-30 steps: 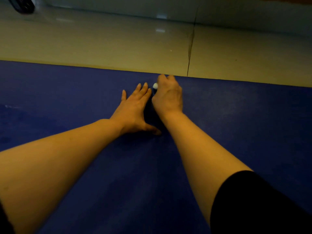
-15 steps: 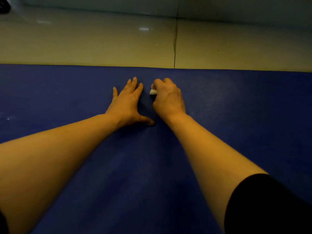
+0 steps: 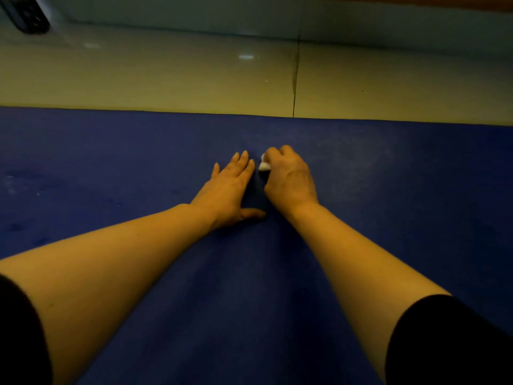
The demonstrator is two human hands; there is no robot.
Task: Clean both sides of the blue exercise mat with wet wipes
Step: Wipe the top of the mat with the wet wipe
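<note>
Here the left hand (image 3: 230, 187) is lying flat, fingers straight, on the blue mat (image 3: 111, 168); just beside it the right hand (image 3: 288, 179) is clenching a white wipe (image 3: 264, 165), mostly hidden under its knuckles.

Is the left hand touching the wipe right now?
Apart. In the head view, the left hand lies flat on the blue mat, and a strip of mat shows between its fingertips and the white wipe gripped in the right hand.
</note>
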